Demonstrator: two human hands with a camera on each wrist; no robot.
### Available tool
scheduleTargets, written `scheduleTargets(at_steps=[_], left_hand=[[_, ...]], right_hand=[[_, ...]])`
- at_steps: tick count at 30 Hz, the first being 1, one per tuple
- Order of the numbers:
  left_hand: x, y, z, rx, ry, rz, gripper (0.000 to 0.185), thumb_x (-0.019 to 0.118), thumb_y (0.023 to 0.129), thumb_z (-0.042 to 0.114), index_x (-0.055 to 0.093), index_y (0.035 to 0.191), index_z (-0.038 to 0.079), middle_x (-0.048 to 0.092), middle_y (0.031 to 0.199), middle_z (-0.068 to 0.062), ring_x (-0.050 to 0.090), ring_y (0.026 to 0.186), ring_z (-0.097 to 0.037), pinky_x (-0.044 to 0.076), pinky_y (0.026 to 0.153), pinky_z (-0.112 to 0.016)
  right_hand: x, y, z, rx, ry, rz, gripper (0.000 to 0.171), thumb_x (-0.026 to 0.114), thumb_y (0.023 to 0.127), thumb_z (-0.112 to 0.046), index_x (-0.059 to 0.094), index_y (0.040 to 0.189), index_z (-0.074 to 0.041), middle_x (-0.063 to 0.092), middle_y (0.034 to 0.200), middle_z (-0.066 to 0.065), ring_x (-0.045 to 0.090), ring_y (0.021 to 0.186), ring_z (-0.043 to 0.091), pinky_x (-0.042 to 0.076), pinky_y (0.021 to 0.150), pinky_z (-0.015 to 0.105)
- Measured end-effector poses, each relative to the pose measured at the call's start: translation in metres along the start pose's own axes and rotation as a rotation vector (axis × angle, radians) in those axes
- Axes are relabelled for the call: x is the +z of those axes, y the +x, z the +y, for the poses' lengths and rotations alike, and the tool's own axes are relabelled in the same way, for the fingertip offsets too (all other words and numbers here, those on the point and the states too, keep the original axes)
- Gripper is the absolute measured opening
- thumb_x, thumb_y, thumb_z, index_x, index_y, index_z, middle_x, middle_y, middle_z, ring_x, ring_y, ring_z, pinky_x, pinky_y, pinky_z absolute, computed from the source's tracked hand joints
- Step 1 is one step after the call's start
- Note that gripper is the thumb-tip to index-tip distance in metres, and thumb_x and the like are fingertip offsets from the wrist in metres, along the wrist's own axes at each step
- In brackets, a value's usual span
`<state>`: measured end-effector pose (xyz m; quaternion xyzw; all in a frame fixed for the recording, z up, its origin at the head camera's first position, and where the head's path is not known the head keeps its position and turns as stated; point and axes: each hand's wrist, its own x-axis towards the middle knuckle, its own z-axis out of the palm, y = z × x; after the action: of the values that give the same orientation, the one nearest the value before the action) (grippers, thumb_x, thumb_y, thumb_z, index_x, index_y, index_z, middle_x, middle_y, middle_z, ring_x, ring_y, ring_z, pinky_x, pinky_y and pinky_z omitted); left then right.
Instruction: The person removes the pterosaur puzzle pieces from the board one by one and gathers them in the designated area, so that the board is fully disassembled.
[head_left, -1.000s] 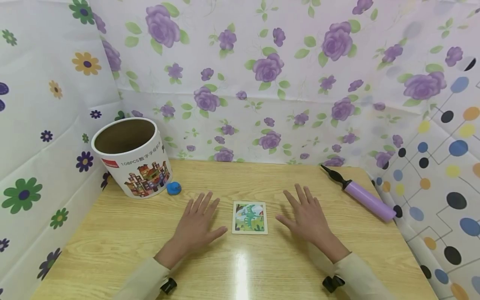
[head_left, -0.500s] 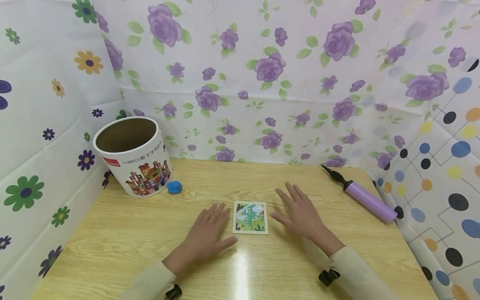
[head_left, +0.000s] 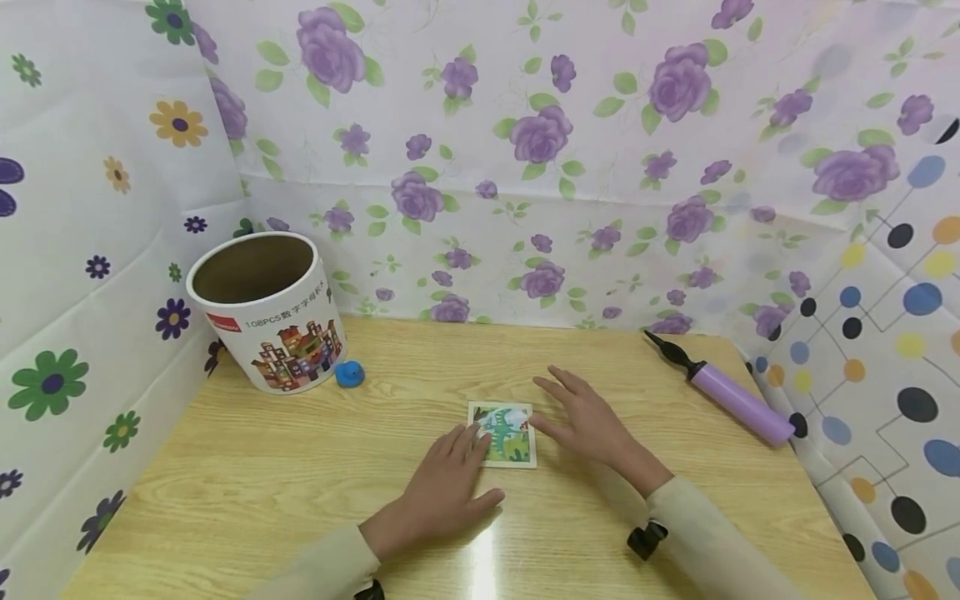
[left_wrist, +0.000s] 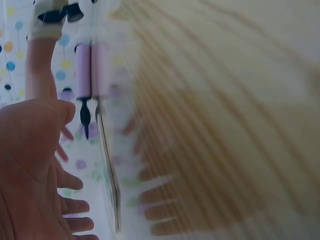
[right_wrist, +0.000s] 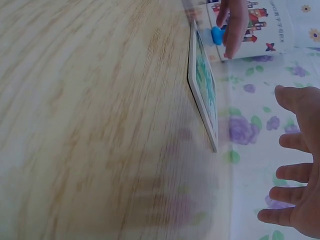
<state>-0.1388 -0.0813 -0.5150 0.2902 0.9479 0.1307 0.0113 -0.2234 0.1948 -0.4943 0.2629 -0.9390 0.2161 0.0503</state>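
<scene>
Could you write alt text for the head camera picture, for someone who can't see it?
Two hands close in on a small square picture tile lying flat on a wooden table: the left hand overlaps its left edge, the right hand lies flat beside its right edge. A cardboard tub stands far left, a purple pump lies far right.

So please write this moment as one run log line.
left hand: open, fingertips on puzzle board | right hand: open, beside board | tub, pump: untouched
</scene>
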Motion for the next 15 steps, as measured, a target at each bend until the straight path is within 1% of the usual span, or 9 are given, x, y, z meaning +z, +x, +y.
scheduleTargets(at_steps=[6,11,13,15], left_hand=[[0.004,0.008,0.017,0.037,0.019,-0.031,0.078,0.045,0.103,0.058,0.037,0.157,0.002,0.029,0.164,-0.022,0.026,0.153,-0.040,0.027,0.120,-0.054],[0.009,0.016,0.024,0.025,-0.012,-0.089,0.079,0.042,0.104,0.058,0.032,0.159,0.001,0.022,0.166,-0.023,0.020,0.154,-0.041,0.026,0.120,-0.056],[0.010,0.019,0.026,0.023,-0.013,-0.101,0.079,0.041,0.105,0.058,0.032,0.159,0.001,0.021,0.166,-0.024,0.019,0.154,-0.041,0.026,0.120,-0.056],[0.012,0.023,0.027,0.024,-0.011,-0.101,0.079,0.041,0.105,0.058,0.033,0.159,0.002,0.022,0.166,-0.024,0.020,0.154,-0.041,0.027,0.120,-0.056]], right_hand=[[0.008,0.012,-0.002,-0.007,0.054,-0.027,0.071,0.057,0.098,-0.062,0.050,0.153,-0.018,0.039,0.161,0.014,0.041,0.144,0.040,0.038,0.109,0.064],[0.012,0.023,-0.001,-0.041,0.117,-0.027,0.067,0.058,0.099,-0.059,0.054,0.149,-0.015,0.049,0.154,0.016,0.047,0.140,0.039,0.039,0.109,0.062],[0.014,0.029,0.000,-0.060,0.146,-0.026,0.065,0.059,0.099,-0.057,0.056,0.147,-0.014,0.053,0.150,0.016,0.049,0.138,0.037,0.040,0.109,0.060],[0.016,0.034,0.001,-0.067,0.161,-0.032,0.063,0.059,0.099,-0.057,0.058,0.145,-0.014,0.056,0.147,0.013,0.052,0.137,0.034,0.042,0.108,0.058]])
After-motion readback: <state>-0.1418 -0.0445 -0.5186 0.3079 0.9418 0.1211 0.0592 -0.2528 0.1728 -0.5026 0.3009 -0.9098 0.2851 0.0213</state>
